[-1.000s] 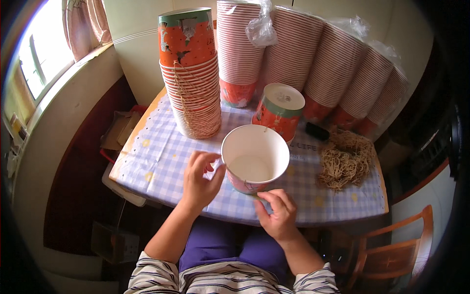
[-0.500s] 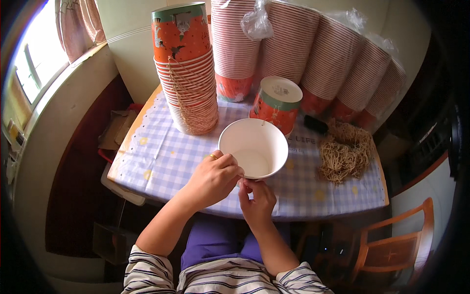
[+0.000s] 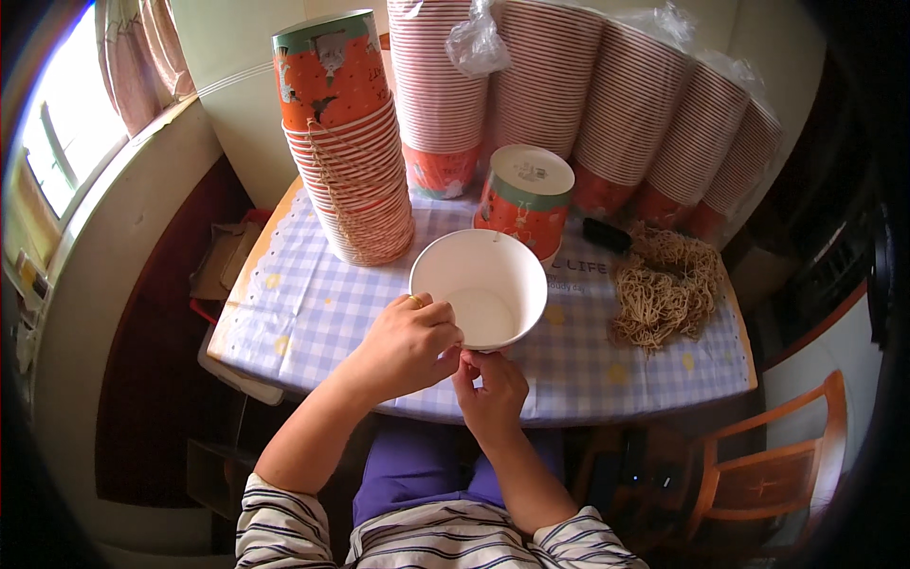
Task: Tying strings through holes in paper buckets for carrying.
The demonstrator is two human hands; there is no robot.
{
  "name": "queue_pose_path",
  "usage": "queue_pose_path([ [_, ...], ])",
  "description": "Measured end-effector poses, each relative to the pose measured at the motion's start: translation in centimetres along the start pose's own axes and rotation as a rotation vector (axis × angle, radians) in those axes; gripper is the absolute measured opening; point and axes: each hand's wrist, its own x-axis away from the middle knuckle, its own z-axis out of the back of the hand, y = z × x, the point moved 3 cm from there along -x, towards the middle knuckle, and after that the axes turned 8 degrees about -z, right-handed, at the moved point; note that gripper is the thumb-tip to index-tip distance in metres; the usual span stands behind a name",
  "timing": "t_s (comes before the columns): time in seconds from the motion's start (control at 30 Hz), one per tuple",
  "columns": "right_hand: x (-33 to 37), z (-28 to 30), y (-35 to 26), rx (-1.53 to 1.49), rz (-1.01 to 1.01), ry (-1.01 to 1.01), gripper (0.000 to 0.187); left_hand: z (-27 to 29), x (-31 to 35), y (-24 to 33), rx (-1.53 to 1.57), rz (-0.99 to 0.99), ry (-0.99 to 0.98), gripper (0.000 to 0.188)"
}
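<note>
A white-lined paper bucket (image 3: 507, 275) is tipped toward me at the table's near edge, its open mouth showing the bare inside. My left hand (image 3: 408, 341), with a ring on one finger, is closed at the bucket's near left rim. Just below that rim, my right hand (image 3: 493, 391) pinches with its fingertips close to the left ones. Whatever lies between the right fingertips is hidden or too small to name. A short bit of cord (image 3: 497, 240) shows at the far rim. Behind it, an orange and green paper bucket (image 3: 524, 211) stands upside down.
Left of centre rises a stack of nested buckets (image 3: 351, 194) with cords hanging down its side. Several plastic-wrapped bucket stacks (image 3: 545, 81) line the back. A tan cord bundle (image 3: 664, 299) and a dark object (image 3: 607, 235) lie right on the checked tablecloth (image 3: 313, 327). A wooden chair (image 3: 766, 465) stands lower right.
The view has shifted slightly. Both hands and the bucket appear a little further left, still together at the near rim. No grip has visibly changed.
</note>
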Motion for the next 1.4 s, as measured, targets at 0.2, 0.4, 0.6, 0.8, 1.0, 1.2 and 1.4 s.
queue_pose_path([
  [0.2, 0.1, 0.0, 0.3, -0.030, -0.023, -0.031, 0.011, 0.0, -0.8, 0.4, -0.152, -0.121, -0.101, 0.019],
  [0.4, 0.2, -0.1, 0.3, -0.083, -0.064, -0.064, 0.010, -0.3, -0.9, -0.2, -0.145, -0.180, -0.119, 0.014],
  [0.6, 0.0, -0.1, 0.2, -0.073, -0.035, -0.053, 0.009, -0.2, -0.9, -0.7, -0.036, -0.163, -0.060, 0.014],
  [0.8, -0.4, 0.1, -0.1, -0.059, -0.034, -0.073, 0.009, 0.0, -0.9, -0.9, 0.007, -0.129, -0.073, 0.010],
  [1.0, -0.1, 0.6, 0.3, -0.124, 0.050, -0.125, 0.011, 0.8, -1.3, -0.2, 0.038, -0.059, -0.100, 0.018],
  [1.2, -0.7, 3.8, 3.1, -0.182, -0.147, -0.045, 0.011, -0.1, -3.1, 1.8, -0.085, -0.067, 0.013, 0.026],
  [1.4, -4.2, 6.9, 6.1, -0.341, -0.287, 0.072, 0.015, -4.5, -3.8, 1.8, -0.196, -0.064, -0.105, 0.018],
])
